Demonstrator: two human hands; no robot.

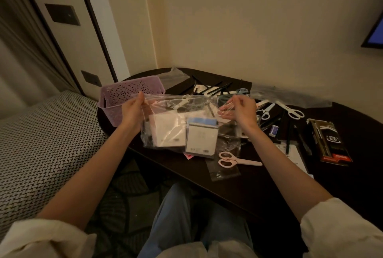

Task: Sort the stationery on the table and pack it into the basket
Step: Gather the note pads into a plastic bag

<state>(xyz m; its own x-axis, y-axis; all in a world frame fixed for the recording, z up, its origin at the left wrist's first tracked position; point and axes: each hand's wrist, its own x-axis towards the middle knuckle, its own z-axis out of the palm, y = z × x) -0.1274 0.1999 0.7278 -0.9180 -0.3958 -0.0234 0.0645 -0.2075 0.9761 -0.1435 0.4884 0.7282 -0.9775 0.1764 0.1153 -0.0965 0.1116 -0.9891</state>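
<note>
Above the near edge of the worktop [259, 191], a clear plastic bag [165, 104] is held up by both hands. Top left corner is pinched by the left hand [133, 110]; the right hand [240, 110] has curled fingers at the bag's top right edge, apparently pinching the film, though the contact is blurred.

Handling: thin, limp, slippery film; no stiffness, so the load sags to the bottom. Best gripped at the top rim, both corners, or supported from below.

Contents: flat white card packs [170, 131], a grey-framed one [202, 138], something blue behind. Likely light, stiff, not fragile.

Purple perforated basket [124, 96] sits at the worktop's left end, just behind the left hand; its inside is not visible. Pink scissors [236, 160], white scissors [290, 110] and pens [209, 90] lie loose on the worktop, not yet packed.
</note>
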